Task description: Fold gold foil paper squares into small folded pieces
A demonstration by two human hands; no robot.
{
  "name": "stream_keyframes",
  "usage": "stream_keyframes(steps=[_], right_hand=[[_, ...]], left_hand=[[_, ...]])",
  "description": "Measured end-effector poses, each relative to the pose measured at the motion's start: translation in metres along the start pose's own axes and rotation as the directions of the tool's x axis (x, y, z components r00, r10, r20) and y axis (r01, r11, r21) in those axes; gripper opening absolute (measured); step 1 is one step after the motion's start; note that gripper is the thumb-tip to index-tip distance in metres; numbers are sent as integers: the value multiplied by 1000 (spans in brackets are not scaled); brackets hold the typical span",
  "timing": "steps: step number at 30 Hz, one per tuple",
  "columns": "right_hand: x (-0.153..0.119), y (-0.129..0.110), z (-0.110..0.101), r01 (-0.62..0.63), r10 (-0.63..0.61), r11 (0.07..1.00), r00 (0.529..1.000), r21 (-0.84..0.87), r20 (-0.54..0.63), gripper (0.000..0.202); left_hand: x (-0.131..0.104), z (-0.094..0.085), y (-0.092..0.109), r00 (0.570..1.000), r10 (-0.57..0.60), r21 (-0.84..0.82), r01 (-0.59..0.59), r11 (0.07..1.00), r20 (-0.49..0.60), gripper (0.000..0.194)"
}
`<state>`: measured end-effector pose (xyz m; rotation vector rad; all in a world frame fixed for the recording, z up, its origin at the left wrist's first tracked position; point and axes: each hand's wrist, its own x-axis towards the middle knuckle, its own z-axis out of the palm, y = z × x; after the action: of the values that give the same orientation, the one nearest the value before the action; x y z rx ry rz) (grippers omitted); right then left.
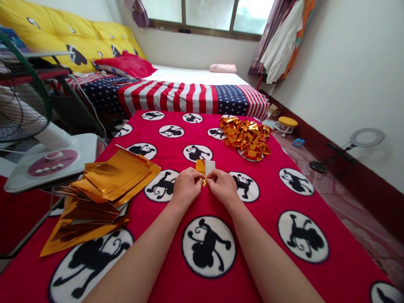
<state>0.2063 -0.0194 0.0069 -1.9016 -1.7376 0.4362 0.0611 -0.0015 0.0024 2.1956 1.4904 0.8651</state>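
Left hand (187,184), right hand (222,185), centre: both pinching folded gold paper (200,166). Cardboard box (273,111), upper right: contents indistinct.

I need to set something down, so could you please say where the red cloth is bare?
The red cloth is free right of the right hand, nearer than the folded gold pile, and between the forearms. Gold sheets crowd its left.
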Motion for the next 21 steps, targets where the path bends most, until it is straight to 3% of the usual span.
stream_keyframes(steps=[4,6,8,14,21], right_hand=[[14,6,-2,-18,57,984,975,176,-217,13],[22,2,-4,2,49,987,947,159,-317,22],[31,-6,-5,30,7,994,941,104,-338,30],[59,-25,0,9,-15,998,995,-62,-100,48],[79,-22,1,-50,62,987,995,-152,74,28]], left_hand=[[-1,2,2,1000,-1,2,1,1000,-30,15],[-2,3,3,999,-12,9,12,1000,-44,18],[-2,3,4,999,-23,13,24,1000,-48,21],[-3,3,3,999,-25,21,25,999,-32,11],[-2,5,0,999,11,5,-11,1000,-30,6]])
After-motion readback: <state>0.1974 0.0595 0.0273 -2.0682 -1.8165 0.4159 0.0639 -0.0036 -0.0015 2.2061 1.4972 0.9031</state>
